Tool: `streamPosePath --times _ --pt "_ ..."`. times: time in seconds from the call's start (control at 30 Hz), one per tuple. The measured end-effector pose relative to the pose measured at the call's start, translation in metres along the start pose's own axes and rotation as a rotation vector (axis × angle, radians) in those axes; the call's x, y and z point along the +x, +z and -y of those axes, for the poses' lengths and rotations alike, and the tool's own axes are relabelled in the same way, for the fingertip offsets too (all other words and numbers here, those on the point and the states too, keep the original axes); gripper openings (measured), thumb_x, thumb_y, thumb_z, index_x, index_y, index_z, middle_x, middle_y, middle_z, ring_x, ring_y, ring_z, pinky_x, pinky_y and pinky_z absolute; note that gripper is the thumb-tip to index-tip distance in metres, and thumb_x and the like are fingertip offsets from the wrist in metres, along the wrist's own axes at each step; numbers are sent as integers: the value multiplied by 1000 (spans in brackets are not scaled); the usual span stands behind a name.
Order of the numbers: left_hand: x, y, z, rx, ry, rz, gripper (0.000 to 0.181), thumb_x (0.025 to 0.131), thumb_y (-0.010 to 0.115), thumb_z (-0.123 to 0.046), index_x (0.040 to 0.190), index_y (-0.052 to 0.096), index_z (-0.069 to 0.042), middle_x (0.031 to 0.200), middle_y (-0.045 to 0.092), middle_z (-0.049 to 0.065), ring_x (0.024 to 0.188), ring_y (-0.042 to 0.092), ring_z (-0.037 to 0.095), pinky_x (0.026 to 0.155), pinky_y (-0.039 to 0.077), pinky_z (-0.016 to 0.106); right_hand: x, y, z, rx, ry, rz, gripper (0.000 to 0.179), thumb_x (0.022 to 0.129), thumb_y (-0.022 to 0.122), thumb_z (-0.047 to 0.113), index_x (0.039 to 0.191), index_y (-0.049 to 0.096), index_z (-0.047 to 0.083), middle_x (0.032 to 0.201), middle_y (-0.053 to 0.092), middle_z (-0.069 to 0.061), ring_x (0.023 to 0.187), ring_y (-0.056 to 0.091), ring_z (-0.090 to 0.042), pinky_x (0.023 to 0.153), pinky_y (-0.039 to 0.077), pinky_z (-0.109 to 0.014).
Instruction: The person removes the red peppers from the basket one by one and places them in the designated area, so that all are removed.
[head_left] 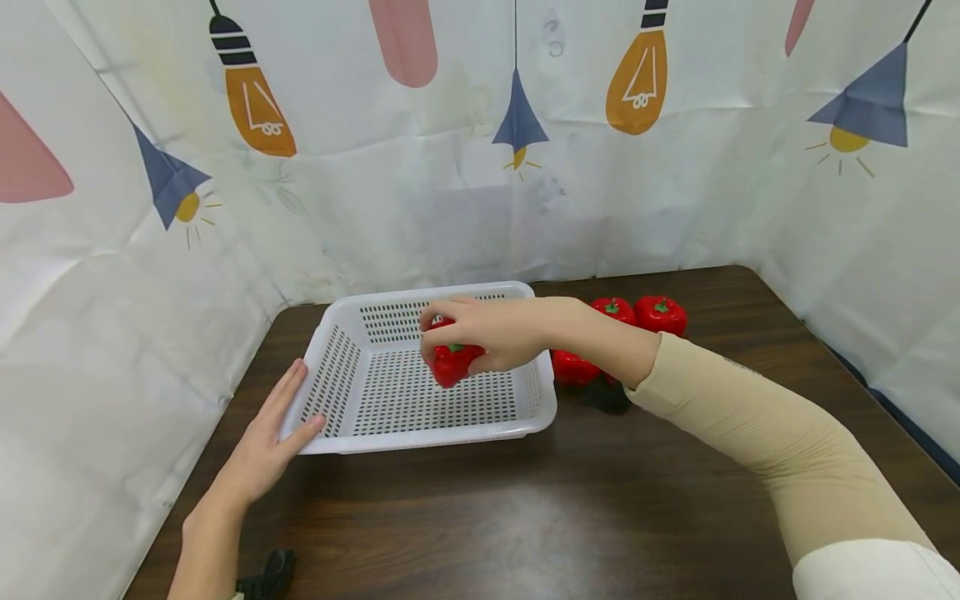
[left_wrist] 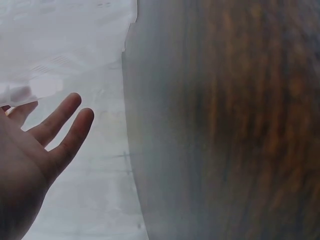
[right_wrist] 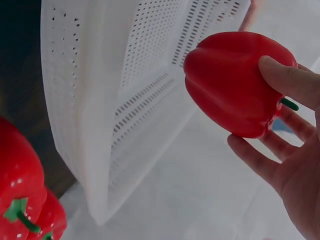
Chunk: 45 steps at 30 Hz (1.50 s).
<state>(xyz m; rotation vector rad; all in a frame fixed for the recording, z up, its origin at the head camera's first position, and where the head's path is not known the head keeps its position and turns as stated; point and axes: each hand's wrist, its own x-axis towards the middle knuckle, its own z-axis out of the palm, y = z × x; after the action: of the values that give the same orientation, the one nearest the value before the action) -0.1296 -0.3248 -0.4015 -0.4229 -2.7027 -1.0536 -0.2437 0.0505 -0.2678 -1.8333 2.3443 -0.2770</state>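
Note:
My right hand [head_left: 491, 332] pinches a red bell pepper [head_left: 450, 367] above the inside of a white perforated plastic basket [head_left: 442, 437]. In the right wrist view, the thumb lies on the side of the bell pepper [right_wrist: 235, 85], and the short green stem points toward the palm. At the basket's left side, my left hand [head_left: 262, 442] rests with fairly straight fingers along the outer wall and the thumb near the front corner. The left wrist view shows extended fingers [left_wrist: 60, 120] by the pale basket edge. The basket floor that shows is bare.
Several more red peppers [head_left: 660, 315] with green stems lie on the dark wooden table [head_left: 480, 517], right of the basket and partly behind my right forearm. A white printed curtain [head_left: 450, 217] hangs behind the table and along both sides.

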Motion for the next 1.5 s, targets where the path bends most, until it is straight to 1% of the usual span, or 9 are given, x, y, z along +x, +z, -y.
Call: streamPosePath --times 0.3,0.53,0.77,0.93,1.1,1.2,1.37,1.43,1.5 --pt "0 2 2 0 9 -15 78 99 66 -20 164 24 -12 170 16 13 147 15 -4 108 13 11 -41 -16 -9 4 51 -80 52 88 82 17 134 57 24 146 42 1 134 36 -17 90 52 -26" --pt "0 1 3 17 11 -23 78 99 66 -21 164 25 -14 170 16 5 148 14 -4 109 12 12 -75 -22 -17 43 94 -153 48 88 82 13 129 60 22 147 43 -3 133 39 -22 89 55 -31" --pt "1 2 2 40 14 -36 77 99 66 -22 164 26 -13 170 18 7 147 15 -5 109 13 11 -111 -26 -28 50 138 -225 47 87 82 8 126 58 23 146 44 -2 134 39 -21 92 54 -32" --pt "1 1 2 52 14 -40 76 99 66 -23 164 27 -12 170 19 6 148 15 -3 109 12 11 -134 -29 -35 83 183 -260 46 88 80 4 124 58 22 146 44 -1 135 40 -22 96 53 -38" --pt "0 1 2 52 7 -36 76 100 66 -23 164 26 -12 170 18 5 152 17 10 109 12 11 -155 -29 -42 98 202 -288 46 87 79 0 123 58 20 145 44 -2 133 40 -23 94 53 -40" --pt "2 0 2 48 6 -33 77 100 66 -23 164 25 -12 170 18 6 153 19 21 109 12 11 -166 -29 -46 93 206 -305 47 87 79 -3 122 58 19 143 44 -2 131 41 -22 93 53 -37" --pt "2 0 0 44 -4 -27 77 100 66 -23 164 24 -13 170 18 11 152 21 29 109 13 11 -182 -27 -50 89 218 -319 48 86 79 -6 122 57 18 141 45 -1 122 46 -18 90 51 -31" --pt "2 0 0 40 -14 -21 78 100 66 -24 165 24 -13 170 17 12 152 21 33 113 14 18 -188 -26 -52 81 227 -320 49 85 80 -6 122 57 18 140 45 -1 118 49 -17 88 51 -30" --pt "1 0 0 33 -21 -15 78 100 65 -24 165 23 -14 170 16 11 151 21 37 118 16 31 -193 -25 -53 71 241 -321 50 84 80 -6 122 58 18 140 46 -1 116 50 -17 86 51 -29"
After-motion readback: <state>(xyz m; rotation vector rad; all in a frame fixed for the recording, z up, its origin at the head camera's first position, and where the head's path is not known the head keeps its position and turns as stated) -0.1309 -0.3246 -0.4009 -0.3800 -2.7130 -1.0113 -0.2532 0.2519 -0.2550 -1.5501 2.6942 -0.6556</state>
